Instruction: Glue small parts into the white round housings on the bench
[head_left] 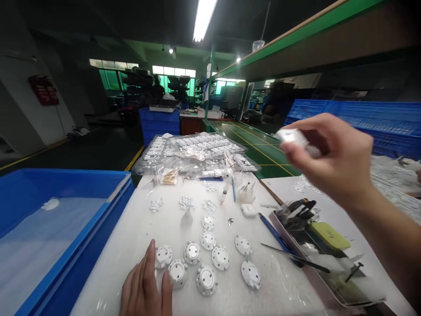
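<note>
Presently, right hand (338, 153) raised on the right, grip narrow, a small white piece (291, 137) pinched between thumb and fingers, slightly blurred. Left hand (144, 283) low at the near side, fingers stretched, grip loose and holding nothing, just beside a loose cluster of round white parts (207, 280); contact with them cannot be told. White surface (279, 285), glossy near the front; farther back, small heaps of tiny white pieces (187, 202), then clear bags (204, 147) packed with white parts. Tool tray (314, 278) along the right side, a yellow-green box (330, 235) in it. Blue bin (95, 245) to the left. Room dim: lit tube (204, 19) overhead, shelf (302, 37) at upper right, blue crates (391, 127) below it, green-tinted windows at the back.
</note>
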{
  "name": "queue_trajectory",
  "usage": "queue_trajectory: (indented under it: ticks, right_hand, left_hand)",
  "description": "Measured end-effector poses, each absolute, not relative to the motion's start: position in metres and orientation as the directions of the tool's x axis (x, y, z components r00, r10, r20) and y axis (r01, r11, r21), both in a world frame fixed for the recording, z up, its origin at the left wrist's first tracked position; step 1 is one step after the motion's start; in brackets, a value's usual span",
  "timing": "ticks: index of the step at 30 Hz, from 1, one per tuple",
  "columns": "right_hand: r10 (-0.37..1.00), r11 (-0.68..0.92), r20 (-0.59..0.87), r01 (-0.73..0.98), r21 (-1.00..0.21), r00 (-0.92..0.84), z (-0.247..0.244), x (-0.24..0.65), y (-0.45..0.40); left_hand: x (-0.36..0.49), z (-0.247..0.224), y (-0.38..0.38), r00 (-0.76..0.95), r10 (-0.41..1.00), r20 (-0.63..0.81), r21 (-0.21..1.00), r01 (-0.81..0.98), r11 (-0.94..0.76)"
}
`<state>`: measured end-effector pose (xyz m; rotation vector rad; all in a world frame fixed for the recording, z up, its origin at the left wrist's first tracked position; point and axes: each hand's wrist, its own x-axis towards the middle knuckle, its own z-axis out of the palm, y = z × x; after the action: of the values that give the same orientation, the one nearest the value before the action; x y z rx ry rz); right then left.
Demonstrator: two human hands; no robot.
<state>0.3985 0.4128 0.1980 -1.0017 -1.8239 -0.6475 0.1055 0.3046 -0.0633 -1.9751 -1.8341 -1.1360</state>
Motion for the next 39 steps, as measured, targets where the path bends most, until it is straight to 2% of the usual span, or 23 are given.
queue_trajectory:
  ticks: [2, 3, 5, 8, 12, 16, 19, 23, 28, 30, 32, 34, 37, 39]
  right_hand:
    - [0.283, 0.700, 0.817, 0.691, 0.183, -0.503, 0.189, 0.346, 0.402]
    - [0.249, 0.772, 0.776, 0.603, 0.201, -0.579, 0.182, 0.325, 0.401]
    - [0.232, 0.870, 0.713, 0.469, 0.152, -0.661, 0.162, 0.289, 0.406]
    - [0.250, 0.926, 0.649, 0.373, 0.056, -0.719, 0.127, 0.249, 0.422]
    - [0.280, 0.942, 0.466, 0.334, 0.037, -0.840, 0.088, 0.211, 0.430]
    - [0.425, 0.902, 0.220, 0.431, -0.022, -0.878, 0.062, 0.189, 0.431]
    - [0.482, 0.876, 0.092, 0.476, -0.081, -0.871, 0.048, 0.177, 0.435]
    - [0.439, 0.892, 0.021, 0.433, -0.128, -0.898, 0.030, 0.162, 0.442]
    - [0.307, 0.945, -0.011, 0.306, -0.115, -0.952, 0.013, 0.156, 0.453]
    - [0.258, 0.963, -0.013, 0.259, -0.071, -0.966, 0.013, 0.160, 0.455]
    - [0.230, 0.973, -0.006, 0.229, 0.024, -0.973, 0.019, 0.167, 0.453]
    - [0.199, 0.962, 0.041, 0.204, 0.180, -0.979, 0.032, 0.180, 0.445]
    - [0.080, 0.879, 0.167, 0.149, 0.453, -0.983, 0.069, 0.211, 0.424]
    - [0.030, 0.798, 0.261, 0.180, 0.575, -0.965, 0.105, 0.241, 0.409]
  left_hand:
    - [0.100, -0.063, 0.300, -0.074, 0.741, 0.668, 0.345, 0.913, -0.219]
    - [0.098, -0.062, 0.298, -0.075, 0.740, 0.669, 0.346, 0.912, -0.220]
    - [0.093, -0.061, 0.294, -0.089, 0.753, 0.652, 0.365, 0.907, -0.209]
    - [0.085, -0.061, 0.289, -0.099, 0.769, 0.632, 0.396, 0.894, -0.210]
    - [0.068, -0.063, 0.288, -0.156, 0.767, 0.623, 0.458, 0.867, -0.196]
    - [0.053, -0.063, 0.294, -0.204, 0.789, 0.579, 0.501, 0.853, -0.147]
    - [0.051, -0.061, 0.297, -0.200, 0.785, 0.586, 0.474, 0.871, -0.132]
    - [0.054, -0.060, 0.298, -0.179, 0.786, 0.591, 0.420, 0.901, -0.110]
    - [0.054, -0.062, 0.298, -0.207, 0.787, 0.581, 0.426, 0.902, -0.077]
    - [0.054, -0.061, 0.298, -0.208, 0.790, 0.577, 0.425, 0.902, -0.073]
    - [0.054, -0.060, 0.298, -0.214, 0.793, 0.570, 0.429, 0.901, -0.066]
    - [0.055, -0.058, 0.297, -0.219, 0.792, 0.569, 0.435, 0.898, -0.064]
    - [0.060, -0.058, 0.293, -0.242, 0.772, 0.587, 0.447, 0.892, -0.061]
    - [0.063, -0.064, 0.293, -0.277, 0.733, 0.621, 0.451, 0.891, -0.046]
